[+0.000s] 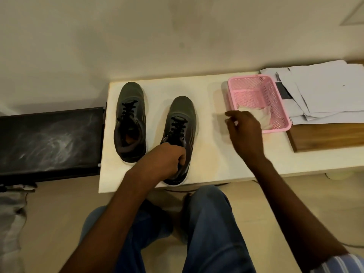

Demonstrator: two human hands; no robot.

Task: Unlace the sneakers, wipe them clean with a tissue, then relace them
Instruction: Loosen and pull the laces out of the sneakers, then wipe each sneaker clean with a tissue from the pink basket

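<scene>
Left hand (167,156) clamped on heel collar of right sneaker (180,134) at near table edge, so it's pinned. Right hand (244,131) hovering beside it, fingers loosely spread, holding nothing. Both laces still threaded, left sneaker (131,119) too. Tissue (260,115) sits unused in pink basket (275,91) further back. Basically nothing done yet; unlacing, wiping, relacing all left.

legs: blue jeans (208,229) | right sleeve (338,264): blue-white striped | forearms: bare
</scene>
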